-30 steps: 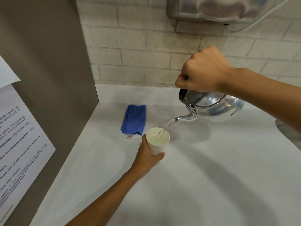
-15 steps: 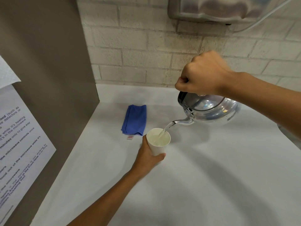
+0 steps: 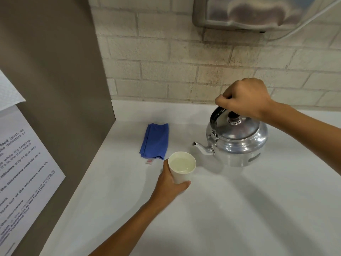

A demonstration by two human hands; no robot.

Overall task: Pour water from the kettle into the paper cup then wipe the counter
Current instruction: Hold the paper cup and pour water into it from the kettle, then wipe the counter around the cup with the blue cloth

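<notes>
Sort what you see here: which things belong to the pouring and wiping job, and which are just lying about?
Job: kettle, paper cup, blue cloth, counter.
Lying about: printed notice, wall dispenser.

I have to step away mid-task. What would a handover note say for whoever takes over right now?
Left hand: wrapped around the paper cup, which holds water.
Right hand: closed on the handle of the kettle, which sits upright on the counter, spout toward the cup.
Blue cloth: folded on the counter behind the cup, untouched.
Done: pouring.
Left: release both, take the cloth, wipe the counter.
</notes>
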